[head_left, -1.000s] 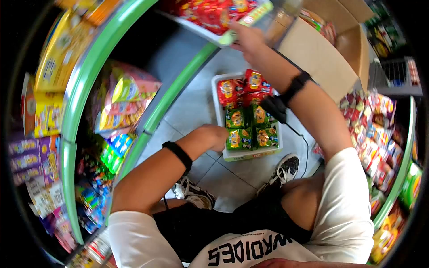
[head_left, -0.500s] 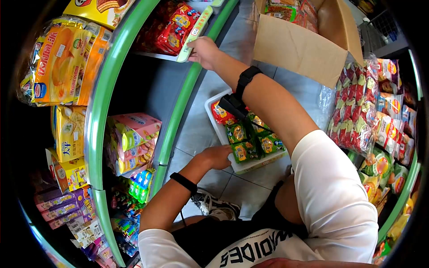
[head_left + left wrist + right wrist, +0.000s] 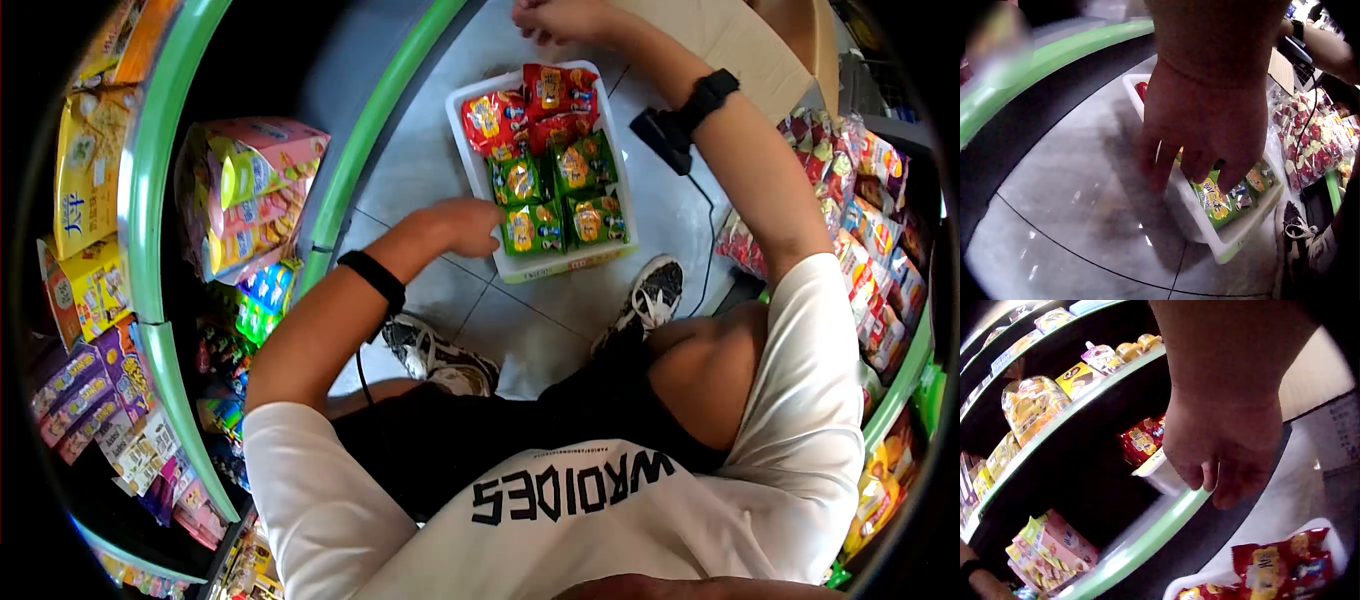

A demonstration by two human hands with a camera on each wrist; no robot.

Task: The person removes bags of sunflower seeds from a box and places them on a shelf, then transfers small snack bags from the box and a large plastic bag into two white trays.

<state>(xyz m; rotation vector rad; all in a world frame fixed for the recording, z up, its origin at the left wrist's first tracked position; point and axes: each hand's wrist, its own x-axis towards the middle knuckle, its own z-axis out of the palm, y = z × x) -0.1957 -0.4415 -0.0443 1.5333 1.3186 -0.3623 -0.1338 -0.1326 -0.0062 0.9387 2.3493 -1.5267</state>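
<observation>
farthest left of my hands, yellow packs (image 3: 92, 170) sit on the shelving, then a pink bundle of snacks (image 3: 262, 195) on the shelf behind the green edge (image 3: 372, 135). next comes my left hand (image 3: 460, 226), at the left side of the white tray (image 3: 508, 258). from the head i only see it as a rounded shape by the rim; the left wrist view shows its fingers apart and loosely bent, hanging down around the rim. it's relaxed and partly open, though i can't tell how firmly it touches the tray.

the tray is on the floor, to the right of my left hand and on my side of the right one. red packets (image 3: 560, 92) fill its far end and green packets (image 3: 532, 228) the end nearer me.

my right hand (image 3: 562, 20) is up beyond the far end of the tray, fingers loosely curled, with nothing in its grip that i can see. the right wrist view adds what the head view misses: a second tray (image 3: 1165, 475) on the shelf, left of that hand, with red packs (image 3: 1142, 440) in it.

right of my right hand are the cardboard box (image 3: 745, 50) and, nearer me, a clear bag of red-and-cream packets (image 3: 822, 150).
</observation>
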